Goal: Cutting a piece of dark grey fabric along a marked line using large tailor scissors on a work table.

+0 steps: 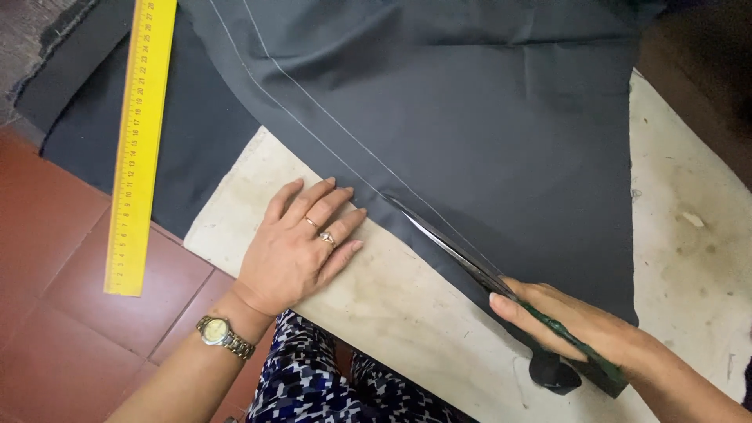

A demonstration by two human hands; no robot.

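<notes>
Cutting in hand: dark cloth (486, 125) lies beyond both sets of fingers.
Scissors (462, 254) are gripped by the right hand (576, 321); left hand (301, 247) is pressed flat, fingers spread; blades should likely be advanced along the chalk line (329, 129).

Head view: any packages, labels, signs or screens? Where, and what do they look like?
No packages, labels, signs or screens.
Only marked things:
Ruler: long flat yellow strip with dark printed scale, lying at the left across dark cloth and red floor tiles.
Wristwatch: on the left wrist, round pale dial, metal link band.
Chalk lines: two thin pale lines running slantwise on the cloth toward the scissors.
</notes>
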